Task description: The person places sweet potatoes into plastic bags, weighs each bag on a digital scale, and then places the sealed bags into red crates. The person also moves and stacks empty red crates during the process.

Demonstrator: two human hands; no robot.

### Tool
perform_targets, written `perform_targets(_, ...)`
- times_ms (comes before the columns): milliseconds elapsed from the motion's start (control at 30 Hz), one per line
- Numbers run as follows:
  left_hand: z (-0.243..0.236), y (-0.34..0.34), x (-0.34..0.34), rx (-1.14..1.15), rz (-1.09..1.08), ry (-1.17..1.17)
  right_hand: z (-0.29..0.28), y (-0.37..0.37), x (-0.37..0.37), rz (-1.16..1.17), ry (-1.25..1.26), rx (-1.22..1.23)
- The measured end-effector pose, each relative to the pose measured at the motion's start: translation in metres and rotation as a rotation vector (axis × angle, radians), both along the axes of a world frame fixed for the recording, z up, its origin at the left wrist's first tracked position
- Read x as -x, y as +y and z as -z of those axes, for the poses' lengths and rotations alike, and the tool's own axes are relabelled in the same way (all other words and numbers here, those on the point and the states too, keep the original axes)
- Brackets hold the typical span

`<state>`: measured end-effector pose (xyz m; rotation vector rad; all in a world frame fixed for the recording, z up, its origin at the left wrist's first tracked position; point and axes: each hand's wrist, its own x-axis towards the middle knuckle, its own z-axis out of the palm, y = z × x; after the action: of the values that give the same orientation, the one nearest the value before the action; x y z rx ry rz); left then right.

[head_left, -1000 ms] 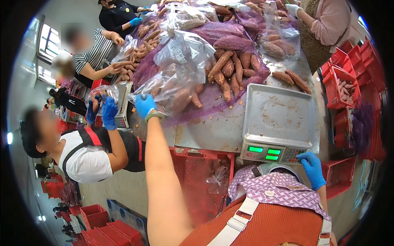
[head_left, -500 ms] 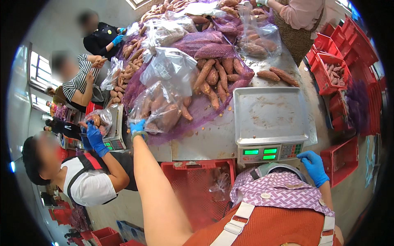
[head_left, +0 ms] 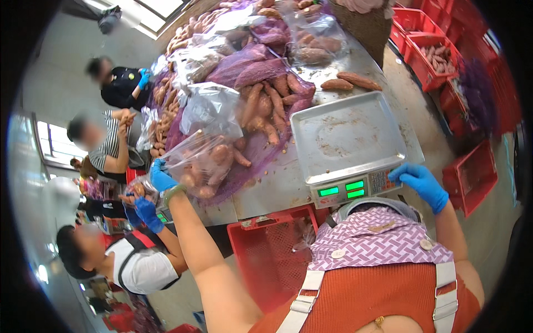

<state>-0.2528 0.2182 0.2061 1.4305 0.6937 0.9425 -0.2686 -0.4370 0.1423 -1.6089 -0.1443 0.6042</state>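
My left hand [head_left: 163, 176], in a blue glove, pinches the edge of a clear plastic bag [head_left: 191, 149] filled with sweet potatoes [head_left: 217, 161]. The bag lies on the table's left part, its film stretched toward my fingers. My right hand [head_left: 423, 186], also blue-gloved, holds nothing; its fingers are apart and slightly bent, with the tips at the keypad of the digital scale [head_left: 347, 141]. The scale's metal pan is bare but for dirt smears, and its green displays are lit. Whether a fingertip presses a key, I cannot tell.
Purple net sacks [head_left: 244, 64] and heaped sweet potatoes cover the far table [head_left: 261, 191]. Two loose sweet potatoes [head_left: 358, 81] lie behind the scale. Below the table edge stands a red crate [head_left: 261, 266]; more red crates [head_left: 472, 177] line the right. Co-workers [head_left: 141, 255] stand along the left.
My left hand has pulled the bag's edge leftward, stretching its film. My right hand has moved up to the scale's keypad. The whole view has shifted and tilted.
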Motion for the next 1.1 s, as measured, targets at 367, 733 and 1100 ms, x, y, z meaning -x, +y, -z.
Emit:
perform_targets(367, -0.141, -0.172, 0.029, -0.391, 0.159, -0.503, -0.036, 0.053, -0.025, -0.297, 0.366, -0.384)
perform_targets(733, -0.118, -0.342, 0.004, -0.018, 0.744, -0.525, -0.006, 0.053, -0.014, -0.13, 0.769, -0.635)
perform_targets(1100, -0.038, -0.414, 0.0, 0.195, 0.777, 0.144, 0.006, 0.002, -0.024, -0.055, 0.328, -0.068)
